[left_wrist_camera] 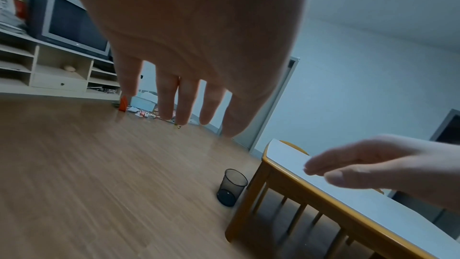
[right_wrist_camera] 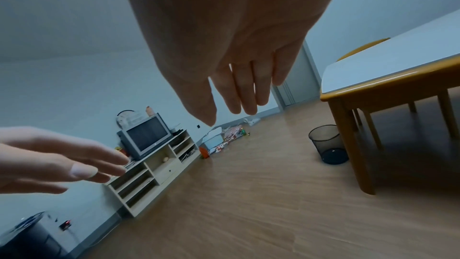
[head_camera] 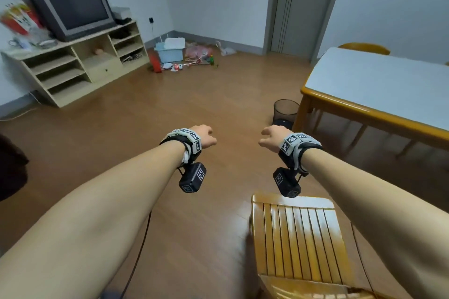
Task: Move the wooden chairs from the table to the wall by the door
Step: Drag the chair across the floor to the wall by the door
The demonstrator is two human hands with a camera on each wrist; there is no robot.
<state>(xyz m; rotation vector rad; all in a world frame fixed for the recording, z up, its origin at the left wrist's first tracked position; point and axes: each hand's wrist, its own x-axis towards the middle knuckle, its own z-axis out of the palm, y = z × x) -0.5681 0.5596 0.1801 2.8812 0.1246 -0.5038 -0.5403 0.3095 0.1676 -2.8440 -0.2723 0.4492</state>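
Both arms reached forward over the wooden floor [head_camera: 170, 104], and neither hand held anything. The left hand [head_camera: 202, 136] hung relaxed, its fingers [left_wrist_camera: 171, 97] extended and slightly spread in the left wrist view. The right hand [head_camera: 271, 138] was likewise released, fingers [right_wrist_camera: 245, 90] loosely straight and close together, touching nothing. A slatted wooden chair [head_camera: 298, 238] stood at about five o'clock in the head view, directly below the right forearm and apart from both hands. At two o'clock stood the table [head_camera: 340, 102], white-topped with a yellow wooden rim, and behind its far edge the curved back of a second wooden chair [head_camera: 364, 47] showed. A dark mesh waste bin [head_camera: 285, 113] sat on the floor just beside the table's near leg. The grey door [head_camera: 306, 7] was shut at one o'clock, with bare wall to either side. At ten o'clock a pale shelf unit [head_camera: 80, 65] carried a grey television [head_camera: 73, 7], and at twelve o'clock a light blue box [head_camera: 170, 52] and scattered clutter lay in the corner on the floor.
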